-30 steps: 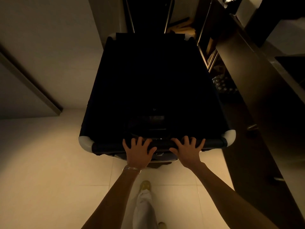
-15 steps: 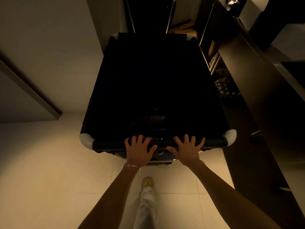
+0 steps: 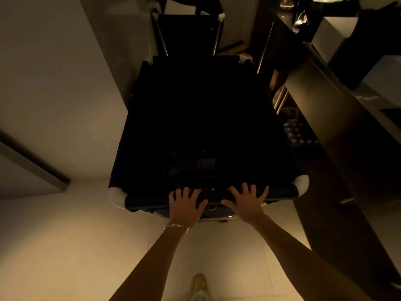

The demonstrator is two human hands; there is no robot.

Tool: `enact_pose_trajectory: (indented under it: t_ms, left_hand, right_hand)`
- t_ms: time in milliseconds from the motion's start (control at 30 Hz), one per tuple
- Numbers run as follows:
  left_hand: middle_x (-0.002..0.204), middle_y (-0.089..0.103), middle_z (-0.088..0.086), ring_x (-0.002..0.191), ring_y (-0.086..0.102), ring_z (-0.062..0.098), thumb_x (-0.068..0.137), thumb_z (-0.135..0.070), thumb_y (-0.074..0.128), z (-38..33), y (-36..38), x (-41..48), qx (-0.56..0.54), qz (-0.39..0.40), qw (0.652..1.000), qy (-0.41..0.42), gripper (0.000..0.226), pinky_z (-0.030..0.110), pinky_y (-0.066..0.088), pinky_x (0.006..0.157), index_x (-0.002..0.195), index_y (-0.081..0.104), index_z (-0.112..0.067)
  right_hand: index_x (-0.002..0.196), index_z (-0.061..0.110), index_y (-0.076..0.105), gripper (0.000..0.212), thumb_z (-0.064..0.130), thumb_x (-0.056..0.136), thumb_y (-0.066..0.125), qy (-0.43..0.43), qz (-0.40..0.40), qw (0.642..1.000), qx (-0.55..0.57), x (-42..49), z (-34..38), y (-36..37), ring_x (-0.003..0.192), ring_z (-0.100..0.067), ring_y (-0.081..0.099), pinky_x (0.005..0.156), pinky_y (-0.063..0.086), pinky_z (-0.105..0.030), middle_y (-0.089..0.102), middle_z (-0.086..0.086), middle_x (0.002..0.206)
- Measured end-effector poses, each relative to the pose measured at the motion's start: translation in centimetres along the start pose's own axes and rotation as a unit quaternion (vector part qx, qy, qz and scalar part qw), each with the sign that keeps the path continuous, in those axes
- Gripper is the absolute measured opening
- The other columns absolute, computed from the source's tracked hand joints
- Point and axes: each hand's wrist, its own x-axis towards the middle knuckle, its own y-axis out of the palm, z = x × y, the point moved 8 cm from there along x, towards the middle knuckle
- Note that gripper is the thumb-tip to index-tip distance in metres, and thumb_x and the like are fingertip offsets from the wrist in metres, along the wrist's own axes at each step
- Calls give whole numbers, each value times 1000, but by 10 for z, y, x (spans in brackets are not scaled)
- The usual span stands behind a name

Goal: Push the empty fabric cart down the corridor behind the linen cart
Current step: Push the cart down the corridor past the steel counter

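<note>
The empty fabric cart is a dark, deep cloth bin with white corner caps, filling the corridor right in front of me. My left hand and my right hand lie side by side on its near top rail. Their fingers are spread flat over the rail and not curled around it. A thin bracelet sits on my left wrist. Just beyond the far end of the fabric cart stands the linen cart, dark with metal posts and white linen on top.
A pale wall runs close along the cart's left side. A dark counter with open shelves and several bottles lines the right. Light floor tiles and my shoe are below.
The fabric cart has rolled forward with me. The view has lifted, and the linen cart's top and its white linen now show ahead. Both hands stay on the rail.
</note>
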Motion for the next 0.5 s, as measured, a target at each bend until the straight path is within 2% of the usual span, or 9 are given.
enact_pose_trajectory:
  t_ms: [133, 233, 300, 367, 500]
  left_hand:
    - [98, 64, 12, 90, 56, 35, 85, -56, 33, 5, -7, 43, -3, -38, 999, 5, 54, 50, 41, 87, 111, 63, -19]
    - [112, 59, 11, 103, 50, 34, 90, -55, 37, 10, -10, 73, -10, -23, 1000, 2, 49, 49, 33, 95, 122, 54, -22]
    - [122, 53, 8, 111, 44, 31, 92, -55, 34, 13, -10, 92, -9, -3, 1000, -5, 50, 46, 26, 100, 131, 46, -25]
    - [124, 51, 7, 112, 42, 30, 92, -56, 31, 13, -13, 112, -6, -1, 1000, -8, 52, 46, 25, 101, 132, 43, -25]
    - [121, 54, 8, 110, 44, 32, 90, -58, 28, 19, -18, 153, -10, -12, 1000, -13, 54, 48, 27, 99, 128, 47, -24]
  right_hand:
    - [136, 37, 30, 127, 78, 38, -41, 1, 19, 1000, -1, 42, 2, -12, 135, -39, 18, 102, -1, -72, 30, -11, 146]
    - [135, 37, 31, 126, 78, 39, -41, 0, 21, 1000, -7, 74, 0, -18, 134, -39, 19, 101, -1, -72, 31, -11, 145]
    - [132, 34, 39, 122, 81, 47, -35, -10, 18, 1000, -4, 95, 0, -22, 131, -41, 25, 100, -1, -73, 38, -15, 141]
    - [129, 32, 46, 118, 82, 53, -29, -19, 13, 1000, 0, 117, -1, -28, 128, -43, 30, 99, -1, -74, 44, -18, 136]
    - [126, 32, 49, 114, 82, 57, -27, -30, 19, 999, -9, 161, -1, -40, 126, -44, 34, 98, 4, -75, 47, -18, 133]
